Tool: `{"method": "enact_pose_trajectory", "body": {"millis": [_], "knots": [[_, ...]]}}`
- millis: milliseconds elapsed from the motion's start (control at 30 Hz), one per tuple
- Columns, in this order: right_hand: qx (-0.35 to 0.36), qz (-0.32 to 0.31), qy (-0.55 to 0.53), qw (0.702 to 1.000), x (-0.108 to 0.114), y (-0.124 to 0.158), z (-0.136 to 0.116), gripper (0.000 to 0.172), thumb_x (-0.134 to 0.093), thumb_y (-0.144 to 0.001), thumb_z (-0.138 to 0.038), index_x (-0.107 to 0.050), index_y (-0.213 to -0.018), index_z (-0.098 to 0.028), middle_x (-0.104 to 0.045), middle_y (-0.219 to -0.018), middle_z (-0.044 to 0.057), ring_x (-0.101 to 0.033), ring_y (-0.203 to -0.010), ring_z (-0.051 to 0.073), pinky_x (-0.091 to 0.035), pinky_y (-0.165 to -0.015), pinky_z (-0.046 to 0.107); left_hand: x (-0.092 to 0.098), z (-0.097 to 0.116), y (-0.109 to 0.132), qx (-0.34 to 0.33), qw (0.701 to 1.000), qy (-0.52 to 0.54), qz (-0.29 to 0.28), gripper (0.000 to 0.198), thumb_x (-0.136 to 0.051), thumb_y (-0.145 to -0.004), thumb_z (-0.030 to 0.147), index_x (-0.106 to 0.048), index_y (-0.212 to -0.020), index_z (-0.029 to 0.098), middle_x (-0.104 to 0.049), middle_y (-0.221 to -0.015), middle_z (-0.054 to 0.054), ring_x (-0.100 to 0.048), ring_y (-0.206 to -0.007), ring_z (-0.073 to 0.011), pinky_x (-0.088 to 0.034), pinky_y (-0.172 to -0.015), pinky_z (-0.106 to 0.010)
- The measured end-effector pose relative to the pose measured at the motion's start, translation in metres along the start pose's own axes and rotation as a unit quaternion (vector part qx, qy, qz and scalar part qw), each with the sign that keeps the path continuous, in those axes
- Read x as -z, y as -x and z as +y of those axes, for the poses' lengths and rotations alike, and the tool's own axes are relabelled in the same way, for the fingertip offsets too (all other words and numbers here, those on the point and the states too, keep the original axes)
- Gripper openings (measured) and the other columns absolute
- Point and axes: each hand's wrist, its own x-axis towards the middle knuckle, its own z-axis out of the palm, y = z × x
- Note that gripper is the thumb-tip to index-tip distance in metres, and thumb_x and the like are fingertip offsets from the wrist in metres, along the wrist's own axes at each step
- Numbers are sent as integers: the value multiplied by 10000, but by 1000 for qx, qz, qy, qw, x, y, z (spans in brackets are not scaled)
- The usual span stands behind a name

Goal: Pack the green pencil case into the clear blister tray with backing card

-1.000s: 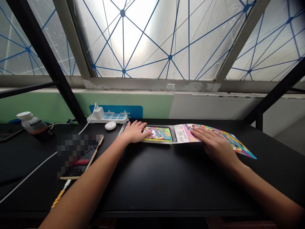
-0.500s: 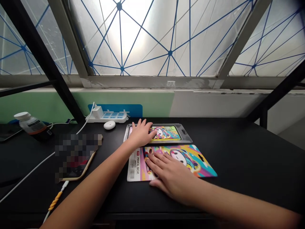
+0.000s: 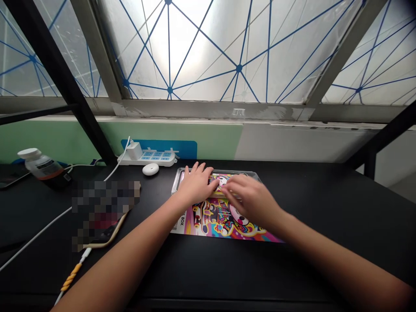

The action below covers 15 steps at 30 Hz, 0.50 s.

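My left hand (image 3: 199, 186) lies with its fingers spread over the left part of a clear plastic tray (image 3: 174, 184) and the colourful pencil box (image 3: 222, 178) inside it. Beside it, my right hand (image 3: 249, 194) is bent over the box's right part, fingers and thumb drawn together; whatever they pinch is hidden. Nearer to me lies a bright printed card (image 3: 221, 221) showing a cartoon figure and lettering that ends in "BOX". My right hand and wrist cover some of its right side.
On the left are a phone-like device (image 3: 107, 234) with a blurred screen, a white cable (image 3: 42, 236) and a bottle (image 3: 43, 167). A power strip (image 3: 156, 158) and a white round case (image 3: 150, 169) sit at the back of the black desk (image 3: 325, 216). Dark metal bars slant at both sides.
My right hand has lifted off the card and moved up to the pencil box, its fingers drawing together. The card's pictured side shows more. My left hand stays on the tray.
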Motion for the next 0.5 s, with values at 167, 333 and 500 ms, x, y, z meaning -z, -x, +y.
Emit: {"method": "enact_pose_trajectory", "body": {"millis": [167, 333, 500], "knots": [[-171, -155, -14, 973, 15, -6, 68, 342, -605, -863, -533, -691, -907, -206, -639, -1014, 103, -635, -878, 256, -517, -733, 373, -4, 0, 0, -13, 999, -29, 31, 514, -348, -990, 521, -531, -1349, 202, -428, -1537, -139, -245, -1478, -356, -198, -1142, -662], [-162, -207, -47, 964, 12, -10, 92, 562, -600, -802, -673, -636, -1084, -188, -595, -1100, 125, -599, -1006, 297, -513, -847, 410, -8, 4, 2, -47, 994, -73, 66, 472, -351, -1002, 462, -553, -1329, 187, -416, -1544, -155, -254, -1474, -352, -185, -1139, -677], [-158, -239, -67, 956, 9, -19, 99, 596, -595, -799, -664, -652, -1164, -197, -558, -1127, 126, -608, -1012, 291, -513, -883, 392, -11, 5, 2, -66, 990, -85, 93, 431, -376, -1002, 428, -589, -1285, 182, -474, -1499, -161, -316, -1442, -352, -209, -1120, -699]]}}
